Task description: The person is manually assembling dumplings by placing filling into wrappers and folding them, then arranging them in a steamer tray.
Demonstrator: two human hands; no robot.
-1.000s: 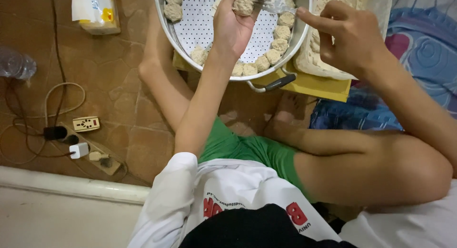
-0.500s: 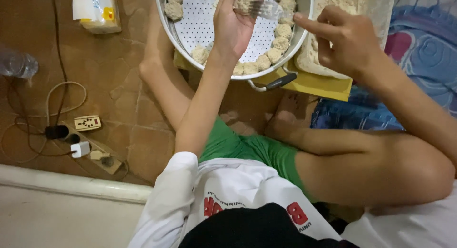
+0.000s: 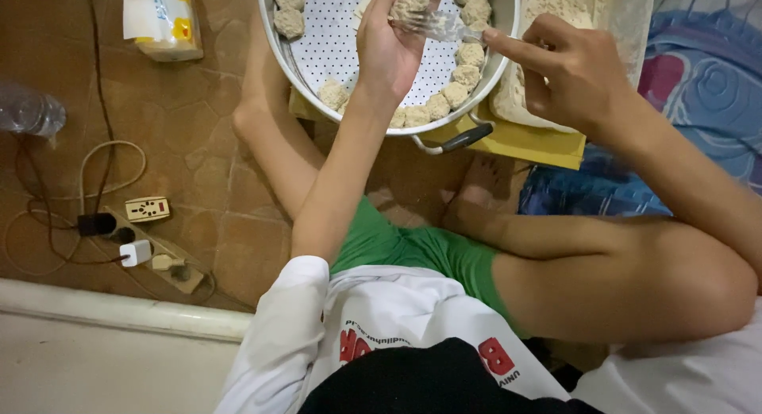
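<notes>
1. A person sits cross-legged on a brown tiled floor (image 3: 198, 200), seen from above, in green shorts and a white shirt.
2. A round metal steamer tray (image 3: 333, 41) with a white perforated base and a dark handle sits on a yellow board (image 3: 540, 140) in front of the knees.
3. Pale, rough, lumpy dumplings (image 3: 436, 106) line the tray's rim, touching one another along the near edge.
4. The left hand (image 3: 389, 49) is raised over the tray, palm up and cupped, fingers curled round a crumbly beige lump of filling (image 3: 413, 0).
5. The right hand (image 3: 567, 77) pinches the handle of a shiny metal fork (image 3: 436, 25) between thumb and extended forefinger; the tines press against the lump in the left palm.
6. A pale mound of the same mixture (image 3: 556, 5) lies just right of the tray, behind the right hand.
7. Far left on the floor: a power strip (image 3: 155, 251) with plugs, tangled cables, a clear plastic bottle (image 3: 28, 112), a white and yellow packet (image 3: 163, 17).
</notes>
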